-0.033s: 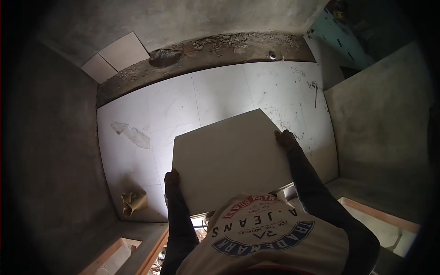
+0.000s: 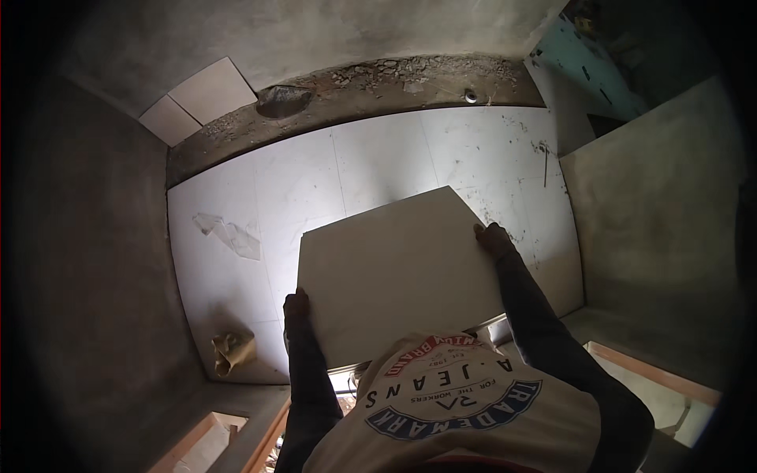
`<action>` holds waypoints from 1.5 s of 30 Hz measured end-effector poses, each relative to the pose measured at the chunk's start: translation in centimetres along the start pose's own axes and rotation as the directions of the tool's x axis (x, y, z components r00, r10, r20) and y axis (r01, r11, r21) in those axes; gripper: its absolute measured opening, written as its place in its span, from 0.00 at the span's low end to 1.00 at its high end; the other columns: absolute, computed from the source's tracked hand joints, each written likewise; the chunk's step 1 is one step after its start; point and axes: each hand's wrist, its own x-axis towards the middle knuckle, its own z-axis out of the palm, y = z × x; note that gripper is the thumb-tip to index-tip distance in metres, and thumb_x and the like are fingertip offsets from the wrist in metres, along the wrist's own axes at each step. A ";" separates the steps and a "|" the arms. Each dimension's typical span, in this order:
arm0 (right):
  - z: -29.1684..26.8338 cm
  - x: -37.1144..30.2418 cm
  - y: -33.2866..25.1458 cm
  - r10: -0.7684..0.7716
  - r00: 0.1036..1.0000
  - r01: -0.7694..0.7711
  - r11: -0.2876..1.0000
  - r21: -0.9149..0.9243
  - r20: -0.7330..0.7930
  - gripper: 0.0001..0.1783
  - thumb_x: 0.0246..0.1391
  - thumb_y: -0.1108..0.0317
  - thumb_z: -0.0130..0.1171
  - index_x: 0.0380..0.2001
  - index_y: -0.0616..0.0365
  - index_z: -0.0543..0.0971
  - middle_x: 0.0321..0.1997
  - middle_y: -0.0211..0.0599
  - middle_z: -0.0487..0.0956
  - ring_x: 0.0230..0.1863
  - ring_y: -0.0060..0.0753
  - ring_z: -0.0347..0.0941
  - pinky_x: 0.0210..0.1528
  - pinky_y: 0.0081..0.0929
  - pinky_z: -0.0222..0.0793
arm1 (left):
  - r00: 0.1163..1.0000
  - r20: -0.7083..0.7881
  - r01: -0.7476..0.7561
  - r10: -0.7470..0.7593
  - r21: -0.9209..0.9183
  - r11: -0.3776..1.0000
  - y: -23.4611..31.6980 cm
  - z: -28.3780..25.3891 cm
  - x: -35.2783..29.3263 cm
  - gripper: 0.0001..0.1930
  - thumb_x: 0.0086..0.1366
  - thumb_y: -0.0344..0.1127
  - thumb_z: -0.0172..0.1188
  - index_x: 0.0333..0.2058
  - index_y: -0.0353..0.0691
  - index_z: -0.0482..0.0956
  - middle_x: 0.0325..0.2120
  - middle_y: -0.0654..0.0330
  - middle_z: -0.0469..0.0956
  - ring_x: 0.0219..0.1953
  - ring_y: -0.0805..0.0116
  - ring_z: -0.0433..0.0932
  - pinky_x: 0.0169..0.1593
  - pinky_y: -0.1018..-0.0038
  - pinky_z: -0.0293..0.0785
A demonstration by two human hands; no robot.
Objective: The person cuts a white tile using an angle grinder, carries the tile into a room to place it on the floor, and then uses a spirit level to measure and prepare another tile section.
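A large, pale square tile (image 2: 398, 268) is held up in front of my body, its broad face toward me. My left hand (image 2: 296, 306) grips its left edge, thumb on the near side and the other fingers mostly hidden behind. Higher up, on the right edge, my right hand (image 2: 494, 240) is closed round the tile in the same manner. The tile hides part of the white tiled floor (image 2: 296, 169) beneath it.
A crumpled brown paper bag (image 2: 233, 352) and a clear plastic scrap (image 2: 227, 235) lie on the floor at left. Two tiles (image 2: 211, 90) lean on the far wall. Rubble (image 2: 410, 72) fills a bare strip there, with a pipe end (image 2: 471, 96). A thin rod (image 2: 545, 167) lies right.
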 end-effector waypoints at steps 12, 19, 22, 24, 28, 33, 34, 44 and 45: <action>-9.7 25.5 -28.8 0.035 0.996 -0.031 0.998 -0.055 0.076 0.35 0.63 0.42 0.53 0.53 0.67 0.78 0.54 0.63 0.80 0.57 0.60 0.78 0.60 0.46 0.74 | 1.000 0.001 -0.016 0.016 0.035 0.999 28.0 -12.1 21.0 0.38 0.72 0.63 0.42 0.43 0.25 0.82 0.44 0.34 0.82 0.53 0.37 0.79 0.57 0.50 0.74; -13.3 36.3 -44.3 0.071 0.990 -0.070 0.997 -0.010 0.121 0.40 0.63 0.38 0.52 0.54 0.72 0.77 0.57 0.67 0.78 0.61 0.60 0.76 0.63 0.48 0.72 | 0.998 0.050 0.020 -0.022 0.058 0.998 42.0 -19.1 36.3 0.37 0.73 0.61 0.41 0.42 0.26 0.83 0.45 0.33 0.81 0.53 0.36 0.79 0.57 0.49 0.74; -14.5 42.0 -48.8 0.087 0.996 -0.085 0.991 -0.105 0.020 0.42 0.62 0.37 0.53 0.53 0.74 0.77 0.57 0.70 0.77 0.59 0.62 0.77 0.61 0.48 0.74 | 0.985 0.160 -0.067 0.059 0.044 0.997 50.1 -21.4 43.4 0.35 0.74 0.58 0.40 0.46 0.28 0.82 0.48 0.33 0.80 0.55 0.37 0.78 0.60 0.50 0.72; -15.5 43.9 -52.5 0.142 0.988 -0.135 0.985 -0.109 0.054 0.42 0.62 0.37 0.53 0.53 0.75 0.76 0.57 0.70 0.77 0.59 0.61 0.77 0.61 0.48 0.73 | 0.978 0.207 -0.012 0.010 0.010 1.000 53.4 -23.0 46.2 0.35 0.74 0.59 0.40 0.48 0.26 0.81 0.50 0.34 0.79 0.57 0.37 0.77 0.61 0.52 0.71; -17.4 47.0 -58.9 0.199 0.977 -0.190 0.976 -0.104 0.077 0.44 0.62 0.37 0.53 0.55 0.76 0.75 0.56 0.70 0.77 0.59 0.61 0.77 0.62 0.46 0.72 | 0.963 0.238 -0.173 0.124 0.201 0.964 58.3 -26.3 52.5 0.36 0.74 0.60 0.40 0.48 0.25 0.81 0.50 0.34 0.79 0.57 0.38 0.77 0.62 0.53 0.70; -18.7 54.0 -64.9 0.221 0.966 -0.208 0.973 -0.101 0.134 0.44 0.63 0.36 0.52 0.56 0.76 0.74 0.56 0.69 0.78 0.59 0.60 0.77 0.61 0.46 0.72 | 0.970 0.242 -0.060 0.015 0.180 0.982 63.9 -27.5 58.8 0.36 0.74 0.60 0.41 0.49 0.25 0.81 0.51 0.34 0.79 0.58 0.38 0.76 0.63 0.53 0.70; -18.6 55.8 -65.6 0.219 0.965 -0.204 0.972 -0.113 0.143 0.44 0.63 0.36 0.52 0.56 0.76 0.75 0.56 0.69 0.78 0.59 0.60 0.77 0.62 0.46 0.72 | 0.966 0.257 -0.002 -0.039 0.158 0.987 65.5 -27.4 59.7 0.36 0.74 0.60 0.41 0.49 0.25 0.80 0.51 0.34 0.79 0.58 0.38 0.76 0.63 0.54 0.69; -13.1 82.2 -71.8 0.235 0.933 -0.166 0.953 -0.252 0.273 0.43 0.63 0.36 0.52 0.54 0.75 0.76 0.56 0.71 0.77 0.62 0.62 0.74 0.64 0.47 0.69 | 0.966 0.206 0.109 -0.158 0.232 0.967 79.3 -21.5 70.5 0.38 0.72 0.62 0.45 0.47 0.23 0.81 0.48 0.31 0.80 0.56 0.36 0.77 0.60 0.54 0.71; -12.5 84.6 -72.2 0.225 0.928 -0.151 0.956 -0.252 0.296 0.43 0.63 0.37 0.52 0.54 0.75 0.76 0.57 0.70 0.77 0.62 0.62 0.74 0.64 0.47 0.69 | 0.959 0.214 0.130 -0.187 0.253 0.959 80.3 -20.7 71.5 0.38 0.72 0.62 0.45 0.47 0.23 0.81 0.48 0.31 0.80 0.56 0.36 0.77 0.60 0.54 0.71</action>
